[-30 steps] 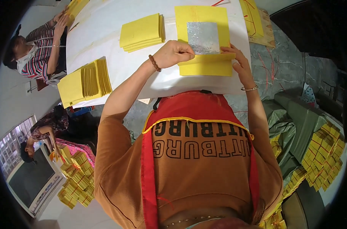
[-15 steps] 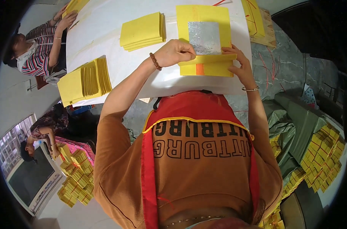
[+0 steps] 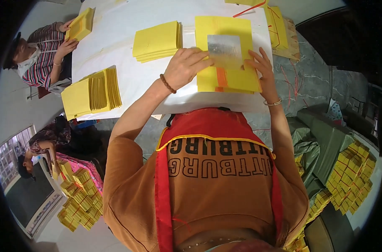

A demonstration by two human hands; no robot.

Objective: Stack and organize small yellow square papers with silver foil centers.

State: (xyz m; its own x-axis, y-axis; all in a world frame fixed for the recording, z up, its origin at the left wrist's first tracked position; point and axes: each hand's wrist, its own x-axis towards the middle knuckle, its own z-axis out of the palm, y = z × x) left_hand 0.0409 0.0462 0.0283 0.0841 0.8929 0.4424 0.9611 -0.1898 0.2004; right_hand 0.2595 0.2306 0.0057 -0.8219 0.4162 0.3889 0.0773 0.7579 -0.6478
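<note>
A yellow paper sheet (image 3: 203,27) with an orange stripe and a silver foil square (image 3: 223,47) lies on top of a yellow stack in front of me. Its near part (image 3: 241,80) lies almost flat, slightly skewed over the paper beneath. My left hand (image 3: 186,68) rests at the sheet's left edge, fingers stretched toward the foil and touching the paper. At the right edge, my right hand (image 3: 262,71) has its fingers spread, with the thumb side against the paper.
Folded yellow stacks (image 3: 156,41) (image 3: 94,93) lie left on the white table (image 3: 128,80). A red strip (image 3: 249,9) lies at the far side. A co-worker (image 3: 40,59) holds a yellow bundle (image 3: 81,25); another person (image 3: 46,140) bends beside tied yellow bundles (image 3: 82,193). More bundles (image 3: 350,176) are piled right.
The raised near flap has come down flat. My left hand has loosened its pinch and shifted slightly left; my right fingers have spread. The co-worker's bundle has come further into view.
</note>
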